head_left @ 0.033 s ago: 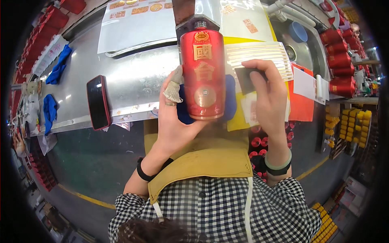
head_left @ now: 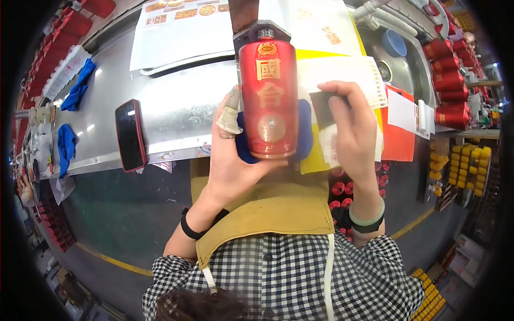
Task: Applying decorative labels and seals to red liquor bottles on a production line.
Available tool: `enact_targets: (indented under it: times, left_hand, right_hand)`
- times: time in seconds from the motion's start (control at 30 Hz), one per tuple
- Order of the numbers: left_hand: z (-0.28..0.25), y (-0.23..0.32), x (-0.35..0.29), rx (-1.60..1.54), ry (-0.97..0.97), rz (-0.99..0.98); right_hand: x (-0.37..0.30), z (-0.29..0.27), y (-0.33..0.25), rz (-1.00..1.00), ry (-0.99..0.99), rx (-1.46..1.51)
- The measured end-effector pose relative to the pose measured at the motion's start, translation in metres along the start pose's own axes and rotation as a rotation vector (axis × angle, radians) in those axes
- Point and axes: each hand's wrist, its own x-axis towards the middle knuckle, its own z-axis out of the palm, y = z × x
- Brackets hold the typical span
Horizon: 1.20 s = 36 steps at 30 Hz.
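A glossy red bottle (head_left: 270,99) with gold lettering and a round gold emblem lies in front of me, its neck pointing away. My left hand (head_left: 231,160) holds it from the lower left, thumb at the base and a finger in a pale cloth finger cover (head_left: 229,119) along its side. Under the bottle a blue cloth or pad (head_left: 305,125) shows at both sides. To the right, apart from the bottle, my right hand (head_left: 350,120) pinches a small dark grey square piece (head_left: 322,109) between thumb and fingers. I cannot tell its material.
A phone (head_left: 130,135) lies on the metal table (head_left: 176,101), left of the bottle. Printed white sheets (head_left: 187,40), a striped gold-and-white sheet (head_left: 377,80), and yellow and orange-red sheets (head_left: 399,142) surround the work. Behind right, a sink holds a blue bowl (head_left: 394,43); red bottles (head_left: 452,115) line the right.
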Motion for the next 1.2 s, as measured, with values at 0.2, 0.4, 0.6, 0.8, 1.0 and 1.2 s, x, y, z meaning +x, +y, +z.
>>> enact_targets:
  times: [0.2,0.4,0.6,0.8,1.0,1.2]
  left_hand:
    - [0.003,-0.014,-0.003,-0.026,-0.057,-0.074]
    - [0.000,0.005,0.001,0.062,0.013,-0.028]
    - [0.002,-0.009,-0.002,-0.064,-0.127,-0.126]
    - [-0.009,-0.004,0.005,-0.205,-0.193,-0.175]
    - [-0.031,-0.016,0.012,-0.709,-0.202,-0.428]
    - [-0.032,-0.020,0.022,-0.761,-0.257,-0.509]
  right_hand:
    - [-0.008,0.000,-0.008,0.278,-0.109,0.256]
    - [-0.014,0.009,0.002,0.396,-0.160,0.386]
    - [-0.019,0.012,0.005,0.508,-0.208,0.512]
    - [-0.019,0.014,0.006,0.539,-0.296,0.501]
    - [-0.015,0.013,0.006,0.582,-0.326,0.552]
    - [-0.016,0.012,0.011,0.574,-0.331,0.536]
